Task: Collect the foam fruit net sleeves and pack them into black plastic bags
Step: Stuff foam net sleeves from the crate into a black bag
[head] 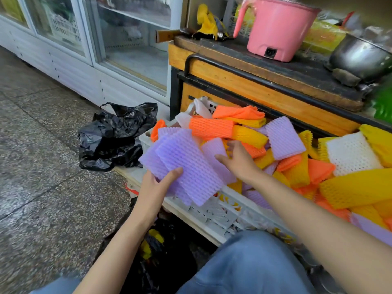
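Your fan of flat lilac foam net sleeves (186, 164) could slide apart and spill over the rim of the white perforated plastic crate (214, 215), because your left hand (156, 185) clamps only their lower ends between thumb and fingers. The crumpled black plastic bag (114, 141) lies on the floor just beside the crate. Your right hand (238, 160) reaches into the mixed orange, yellow and lilac pile (297, 166), fingers bent downward; I cannot tell whether it grips a sleeve.
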Demonstrator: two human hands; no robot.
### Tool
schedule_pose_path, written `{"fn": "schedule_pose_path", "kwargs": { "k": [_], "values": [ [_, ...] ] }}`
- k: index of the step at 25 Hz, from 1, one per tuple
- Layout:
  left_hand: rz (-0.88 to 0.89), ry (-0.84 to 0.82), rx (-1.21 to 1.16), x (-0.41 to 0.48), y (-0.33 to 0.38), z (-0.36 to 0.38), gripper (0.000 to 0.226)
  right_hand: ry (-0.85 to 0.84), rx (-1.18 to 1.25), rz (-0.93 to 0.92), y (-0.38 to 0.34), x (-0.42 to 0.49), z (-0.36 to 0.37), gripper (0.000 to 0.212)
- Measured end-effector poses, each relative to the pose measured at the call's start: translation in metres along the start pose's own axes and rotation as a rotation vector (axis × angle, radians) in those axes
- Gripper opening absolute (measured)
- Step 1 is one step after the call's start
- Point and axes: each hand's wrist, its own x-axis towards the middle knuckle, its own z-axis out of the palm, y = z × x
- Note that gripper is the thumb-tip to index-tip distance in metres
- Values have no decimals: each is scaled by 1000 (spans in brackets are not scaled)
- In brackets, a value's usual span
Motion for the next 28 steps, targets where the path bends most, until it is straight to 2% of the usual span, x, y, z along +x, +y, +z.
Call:
{"fn": "schedule_pose_path", "kwargs": {
  "k": [4,7,9,11,12,14,16,17,19,23,26,28],
  "values": [
    [-19,11,-29,2,-7,-17,33,-73,-147,36,27,9,16,65],
    [-25,44,-90,7,-11,-31,39,-7,-166,13,17,8,14,54],
    [-20,114,-110,10,-12,-41,50,117,-47,-41,-5,4,5,44],
    [-1,181,-80,12,-14,-51,55,186,184,-129,-39,-5,-2,36],
    [1,199,-51,13,-14,-53,56,154,324,-176,-57,-11,-3,33],
    [-6,208,-31,12,-15,-57,57,-50,505,-249,-89,-24,1,24],
    [-26,142,-135,8,-14,-61,61,-274,425,-290,-109,-36,20,24],
    [-49,89,-192,7,-14,-63,69,-318,324,-307,-113,-39,32,26],
    [-69,37,-188,1,-13,-69,77,-293,121,-354,-116,-43,55,32],
    [-65,291,19,-1,-9,-88,49,-259,-2,-442,-128,-45,78,42],
    [-71,376,50,-3,-6,-99,39,-36,-74,-376,-131,-15,74,56],
    [-55,377,82,-3,-7,-103,36,-54,-112,-272,-133,9,74,66]
  ]
}}
